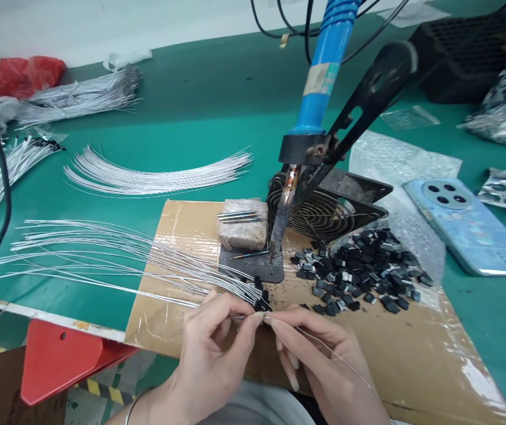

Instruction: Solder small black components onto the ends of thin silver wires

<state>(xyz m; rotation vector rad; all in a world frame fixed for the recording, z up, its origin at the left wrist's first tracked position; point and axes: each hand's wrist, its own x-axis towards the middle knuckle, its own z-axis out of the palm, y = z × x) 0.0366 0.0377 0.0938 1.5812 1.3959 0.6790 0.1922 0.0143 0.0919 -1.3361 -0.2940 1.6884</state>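
My left hand [215, 348] and my right hand [324, 360] meet at the fingertips over the cardboard's near part, both pinched closed. A thin wire [344, 358] runs from the pinch back across my right hand toward the lower right. A short grey length of wire shows between my left fingers; its tip is hidden by the fingertips. Just beyond them lie small black connectors [262, 300], at the ends of a fan of white wires [147, 254] that spreads leftward. A soldering iron [285, 206] with a blue handle hangs in a stand, its tip pointing down beyond my hands.
Loose black connectors [363, 271] are heaped at right, beside a fan [328, 212] and a phone [469, 224]. A wrapped block [243, 227] carrying metal rods stands on a dark plate [275, 268]. More white wires [160, 180] lie behind. A black cable [3, 177] loops at left.
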